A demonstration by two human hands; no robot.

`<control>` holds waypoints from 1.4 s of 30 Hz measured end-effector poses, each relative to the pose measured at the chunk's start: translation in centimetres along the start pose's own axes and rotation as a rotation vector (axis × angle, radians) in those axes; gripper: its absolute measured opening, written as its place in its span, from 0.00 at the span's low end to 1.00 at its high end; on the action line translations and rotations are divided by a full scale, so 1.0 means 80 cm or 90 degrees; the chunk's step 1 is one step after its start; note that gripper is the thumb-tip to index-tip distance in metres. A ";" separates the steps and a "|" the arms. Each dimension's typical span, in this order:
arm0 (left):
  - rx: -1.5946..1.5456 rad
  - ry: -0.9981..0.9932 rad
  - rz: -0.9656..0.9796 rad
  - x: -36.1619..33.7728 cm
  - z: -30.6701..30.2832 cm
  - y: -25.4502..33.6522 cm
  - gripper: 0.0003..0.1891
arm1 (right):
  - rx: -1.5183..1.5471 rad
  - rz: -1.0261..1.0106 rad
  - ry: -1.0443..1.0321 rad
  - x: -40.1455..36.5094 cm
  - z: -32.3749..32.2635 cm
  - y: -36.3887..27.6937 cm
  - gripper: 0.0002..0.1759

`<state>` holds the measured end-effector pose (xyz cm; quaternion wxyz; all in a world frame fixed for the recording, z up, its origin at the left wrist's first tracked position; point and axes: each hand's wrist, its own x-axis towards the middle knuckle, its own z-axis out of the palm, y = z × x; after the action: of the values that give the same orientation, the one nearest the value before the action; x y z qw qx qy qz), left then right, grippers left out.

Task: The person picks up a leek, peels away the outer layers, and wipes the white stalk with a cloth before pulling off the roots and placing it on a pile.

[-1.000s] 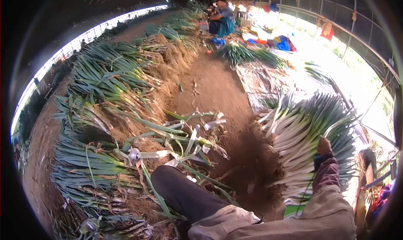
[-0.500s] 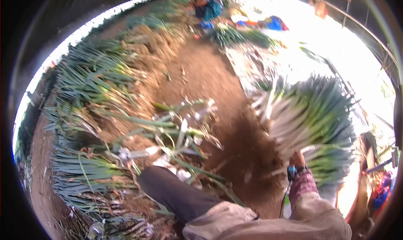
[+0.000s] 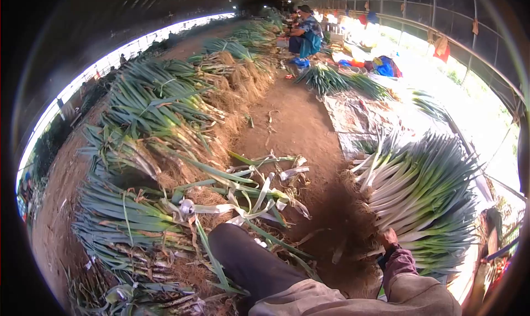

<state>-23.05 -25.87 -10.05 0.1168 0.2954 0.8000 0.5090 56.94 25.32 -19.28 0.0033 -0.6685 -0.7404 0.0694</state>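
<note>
My right hand point(image 3: 388, 237) is low at the right, over the root ends of a broad pile of cleaned green onions point(image 3: 422, 186). Its fingers are curled around the pale stem of a green onion at the pile's near edge, partly hidden by the hand. White stems point toward me and green leaves fan out to the right. A dark watch band and a purple cuff show at that wrist. My left hand is out of view. By my knee point(image 3: 248, 261) lies a loose heap of peeled leaves and stems point(image 3: 259, 197).
Uncleaned green onions with dirty roots point(image 3: 160, 103) line the left side. Bare soil point(image 3: 292, 122) runs up the middle. A sheet point(image 3: 353, 117) lies beyond the cleaned pile. Farther back, a person point(image 3: 306, 34) crouches near more onions point(image 3: 337, 81) and colourful bags point(image 3: 386, 66).
My view has tilted up and shifted left, so the scene sits lower and to the right. My right hand stays near the cleaned pile's root ends; the picture is sharper.
</note>
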 end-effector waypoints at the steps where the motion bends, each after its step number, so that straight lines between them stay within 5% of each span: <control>1: -0.223 0.015 -0.095 -0.007 0.024 0.062 0.21 | -0.059 -0.100 0.054 0.002 -0.063 -0.059 0.15; 2: -0.416 0.058 -0.184 -0.013 0.051 0.135 0.21 | 0.042 0.003 0.060 0.030 -0.075 -0.097 0.13; 3: -0.248 0.053 -0.122 -0.006 0.051 0.085 0.20 | 0.142 0.105 0.066 0.055 -0.085 -0.135 0.11; 4: 0.290 0.007 -0.079 0.001 0.076 0.177 0.18 | 0.219 0.048 0.081 0.067 -0.113 -0.193 0.10; 5: 0.159 0.117 0.039 -0.005 0.120 0.256 0.17 | 0.221 -0.067 0.077 0.056 -0.155 -0.268 0.09; 6: 0.153 0.187 -0.032 -0.014 0.144 0.283 0.16 | 0.225 -0.183 0.070 0.045 -0.197 -0.343 0.08; 7: 0.228 0.183 0.036 -0.021 0.161 0.345 0.15 | 0.273 -0.337 0.037 0.061 -0.163 -0.379 0.07; 8: -0.316 0.223 -0.138 -0.022 0.170 0.251 0.13 | 0.395 -0.452 0.012 0.025 -0.205 -0.451 0.06; 9: 0.057 0.212 0.018 -0.032 0.194 0.358 0.12 | 0.596 -0.587 -0.033 0.004 -0.193 -0.500 0.08; 10: -0.002 0.184 0.014 -0.037 0.201 0.334 0.20 | 0.783 -0.728 -0.127 -0.017 -0.180 -0.547 0.12; 12: 0.158 0.328 0.190 -0.068 0.247 0.308 0.21 | 0.787 -0.572 -0.595 -0.096 -0.214 -0.633 0.16; 13: 0.248 0.416 0.261 -0.084 0.269 0.295 0.23 | 0.835 -0.517 -0.701 -0.124 -0.193 -0.647 0.16; 18: 0.378 0.099 0.165 -0.093 0.254 0.291 0.31 | 1.002 -0.150 -1.093 -0.218 -0.131 -0.698 0.17; 19: 0.453 0.066 0.159 -0.099 0.250 0.290 0.32 | 0.948 -0.167 -1.051 -0.210 -0.170 -0.706 0.16; 21: 0.589 -0.006 0.150 -0.106 0.247 0.287 0.35 | 0.816 -0.291 -0.937 -0.199 -0.117 -0.713 0.15; 22: 0.469 -0.048 0.104 -0.108 0.249 0.281 0.36 | 0.676 -0.380 -0.857 -0.192 -0.108 -0.717 0.15; 24: 0.224 -0.120 0.016 -0.108 0.258 0.265 0.37 | 0.615 -0.376 -0.862 -0.188 -0.108 -0.718 0.15; 25: 0.248 -0.079 0.087 -0.102 0.260 0.259 0.38 | 0.586 -0.376 -0.862 -0.184 -0.112 -0.722 0.15; 28: 0.148 -0.201 -0.058 -0.095 0.237 0.264 0.38 | 0.590 -0.273 -0.927 -0.164 -0.106 -0.734 0.14; 29: 0.103 -0.134 0.006 -0.100 0.235 0.247 0.35 | 0.669 -0.219 -1.014 -0.148 -0.087 -0.730 0.13; 31: 0.189 -0.095 0.003 -0.101 0.233 0.224 0.30 | 0.620 -0.185 -0.986 -0.116 -0.072 -0.750 0.11; 33: 0.237 -0.079 -0.053 -0.098 0.235 0.215 0.27 | 0.534 -0.276 -0.924 -0.081 -0.092 -0.770 0.14; 35: 0.250 -0.084 -0.051 -0.089 0.240 0.210 0.27 | 0.443 -0.621 -0.750 -0.031 -0.112 -0.791 0.24; 38: 0.295 -0.125 -0.083 -0.088 0.244 0.193 0.22 | 0.695 -0.105 -0.711 -0.009 -0.105 -0.874 0.10; 42: 0.273 -0.192 -0.202 -0.084 0.256 0.180 0.20 | 0.690 -0.280 -0.571 0.121 -0.140 -0.965 0.20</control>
<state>-2.64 -10.18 -7.40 0.2474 0.2569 0.8989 0.2547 -19.38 28.54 -0.72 0.0441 -0.3164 -0.6493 0.6902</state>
